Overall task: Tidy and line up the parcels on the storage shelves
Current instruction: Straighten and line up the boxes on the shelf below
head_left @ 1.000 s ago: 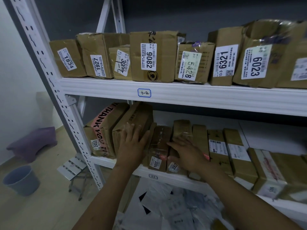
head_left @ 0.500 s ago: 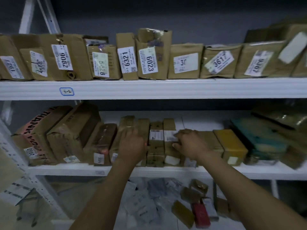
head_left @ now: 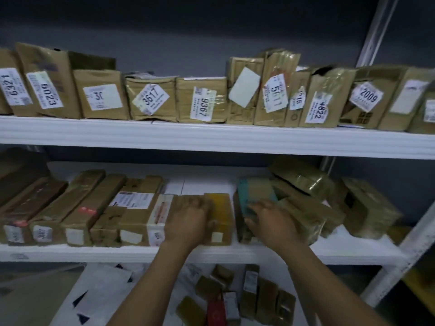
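Both hands on the middle shelf (head_left: 117, 251)
Your left hand (head_left: 190, 220) lies on a brown parcel (head_left: 188, 199), fingers (head_left: 188, 205) together, beside the yellow parcel (head_left: 221, 208); right hand (head_left: 270, 222) touches the teal parcel (head_left: 254, 191), too blurry to tell if its fingers grip.

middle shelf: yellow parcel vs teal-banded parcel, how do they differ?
Colour: the yellow parcel is yellow on top; the teal parcel is brown with a teal band.
Placement: the yellow parcel ends the tidy row; the teal parcel sits across a gap, against a loose heap.
Contact: the left hand touches the yellow parcel, the right hand the teal parcel.
Both lie on the middle shelf.
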Available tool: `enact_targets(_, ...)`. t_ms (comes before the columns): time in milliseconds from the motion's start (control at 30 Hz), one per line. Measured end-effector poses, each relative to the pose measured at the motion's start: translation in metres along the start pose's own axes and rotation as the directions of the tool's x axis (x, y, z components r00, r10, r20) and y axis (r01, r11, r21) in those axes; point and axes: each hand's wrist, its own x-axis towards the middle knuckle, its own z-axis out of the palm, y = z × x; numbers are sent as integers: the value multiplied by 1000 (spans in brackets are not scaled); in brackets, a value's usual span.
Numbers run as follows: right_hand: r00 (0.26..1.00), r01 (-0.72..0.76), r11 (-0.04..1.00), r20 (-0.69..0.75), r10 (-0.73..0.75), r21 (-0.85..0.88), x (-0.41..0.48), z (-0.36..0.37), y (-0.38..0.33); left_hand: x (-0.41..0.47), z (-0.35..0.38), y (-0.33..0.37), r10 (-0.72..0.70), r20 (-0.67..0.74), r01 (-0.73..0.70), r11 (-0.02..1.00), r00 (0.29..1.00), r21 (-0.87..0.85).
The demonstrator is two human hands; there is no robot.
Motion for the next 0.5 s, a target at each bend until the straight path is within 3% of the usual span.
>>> enact_targets(300, 981, -141, 930, 172, 86, 340, 15, 32, 74, 56, 50, 59, 97, 67, -85, 983, 993, -160)
enact_targets(500, 958, -285, 688, 177, 225, 668, 19, 45, 85, 69, 72, 66, 111, 243, -27, 945, 964, -326)
